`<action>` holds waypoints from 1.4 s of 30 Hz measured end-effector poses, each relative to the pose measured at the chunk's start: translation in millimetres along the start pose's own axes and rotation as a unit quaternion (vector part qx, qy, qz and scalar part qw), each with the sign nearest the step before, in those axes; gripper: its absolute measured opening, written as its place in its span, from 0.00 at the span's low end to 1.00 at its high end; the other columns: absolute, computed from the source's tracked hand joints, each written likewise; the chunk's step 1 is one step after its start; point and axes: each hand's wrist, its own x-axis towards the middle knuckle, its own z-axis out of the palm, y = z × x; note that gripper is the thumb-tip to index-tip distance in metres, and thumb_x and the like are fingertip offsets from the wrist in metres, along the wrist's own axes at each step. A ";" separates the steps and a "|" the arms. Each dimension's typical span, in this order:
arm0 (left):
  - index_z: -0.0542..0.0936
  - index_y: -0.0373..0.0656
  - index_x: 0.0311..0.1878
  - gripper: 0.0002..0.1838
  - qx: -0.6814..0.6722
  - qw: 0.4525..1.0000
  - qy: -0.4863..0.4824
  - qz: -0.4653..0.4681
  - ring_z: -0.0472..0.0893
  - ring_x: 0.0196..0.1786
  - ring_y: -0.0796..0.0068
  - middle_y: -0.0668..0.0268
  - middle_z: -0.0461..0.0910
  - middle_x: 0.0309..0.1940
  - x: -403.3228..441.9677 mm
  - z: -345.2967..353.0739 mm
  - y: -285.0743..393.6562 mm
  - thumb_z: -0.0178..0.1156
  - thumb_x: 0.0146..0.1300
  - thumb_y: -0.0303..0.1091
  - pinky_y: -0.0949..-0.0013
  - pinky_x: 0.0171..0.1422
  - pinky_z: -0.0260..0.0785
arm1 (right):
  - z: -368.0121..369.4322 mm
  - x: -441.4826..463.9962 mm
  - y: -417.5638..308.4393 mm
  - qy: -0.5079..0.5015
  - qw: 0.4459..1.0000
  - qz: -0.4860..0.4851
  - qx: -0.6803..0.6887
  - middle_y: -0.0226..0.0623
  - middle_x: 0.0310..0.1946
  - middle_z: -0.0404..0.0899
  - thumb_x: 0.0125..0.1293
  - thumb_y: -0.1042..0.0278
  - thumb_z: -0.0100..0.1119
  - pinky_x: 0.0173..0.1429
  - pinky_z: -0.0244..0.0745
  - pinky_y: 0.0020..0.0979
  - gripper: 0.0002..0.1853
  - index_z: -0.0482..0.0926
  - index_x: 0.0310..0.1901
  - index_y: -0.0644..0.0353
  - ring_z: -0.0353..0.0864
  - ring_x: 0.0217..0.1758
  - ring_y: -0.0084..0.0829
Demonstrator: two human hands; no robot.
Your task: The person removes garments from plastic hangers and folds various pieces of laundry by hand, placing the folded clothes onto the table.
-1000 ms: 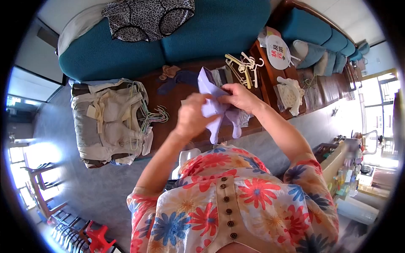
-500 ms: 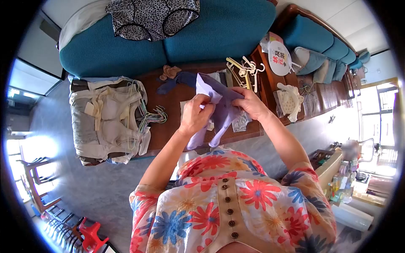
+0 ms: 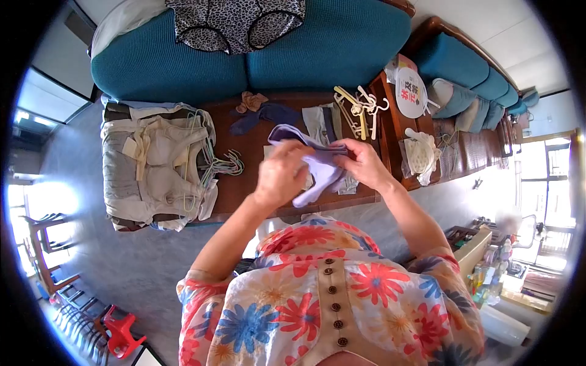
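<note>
You're at the near edge, floral shirt (image 3: 336,293) filling the bottom of the frame, and here's the lilac garment (image 3: 323,172), up in the middle over the table (image 3: 244,196). Your left hand (image 3: 281,174) is on its left part, slightly blurred, so I can't tell how firmly the fingers close. Your right hand (image 3: 364,166) pinches its right side, thumb against the cloth. The hands are a little apart, the garment between them.

Look at that brown surface! Left of centre sits a broad clothes pile (image 3: 122,177), pale bras (image 3: 165,177) lying on top, with pastel hangers (image 3: 223,163) fanned out at its right side. Just beyond your hands lie grey-and-white folded pieces (image 3: 318,123), and to their left a navy cloth (image 3: 265,116) touches a crumpled brown cloth (image 3: 251,102). White and yellow hangers (image 3: 360,113) sit tangled to the right, and across on the side ledge there's a cream dotted cloth (image 3: 421,154) below a round white fan (image 3: 411,93) with printed characters.

Behind it all runs the teal backrest (image 3: 165,64), a leopard-print garment (image 3: 244,24) draped over it at the top. Out in the room, grey floor (image 3: 140,268) spreads lower left, towards a red stool (image 3: 123,332) and a wooden chair (image 3: 43,244); upper right, more teal cushions (image 3: 452,58), and bright windows (image 3: 552,177) glare at the right edge.
</note>
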 end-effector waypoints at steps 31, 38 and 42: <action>0.63 0.38 0.63 0.30 -0.482 0.693 -0.528 0.090 0.49 0.69 0.49 0.48 0.53 0.65 -70.3 -19.7 35.3 0.48 0.63 0.48 0.49 0.69 0.38 | 49.0 -9.9 -25.6 -0.473 0.841 -0.063 0.257 0.42 0.59 0.66 0.66 0.50 0.45 0.66 0.54 0.30 0.27 0.66 0.58 0.64 0.63 0.63 0.31; 0.62 0.41 0.64 0.31 -0.485 0.726 -0.477 0.102 0.51 0.69 0.52 0.49 0.55 0.65 -82.7 -24.7 32.8 0.47 0.63 0.51 0.54 0.70 0.39 | 110.7 -12.9 196.7 -0.602 0.761 0.220 -0.094 0.36 0.58 0.68 0.66 0.49 0.42 0.64 0.58 0.33 0.24 0.68 0.59 0.51 0.65 0.61 0.31; 0.62 0.39 0.64 0.33 -0.510 0.715 -0.468 0.095 0.47 0.70 0.51 0.50 0.52 0.66 -85.1 -27.7 31.6 0.45 0.63 0.53 0.49 0.69 0.36 | 53.6 7.7 139.7 -0.339 0.929 0.089 -0.114 0.42 0.44 0.77 0.65 0.59 0.48 0.46 0.72 0.30 0.16 0.75 0.48 0.59 0.77 0.44 0.32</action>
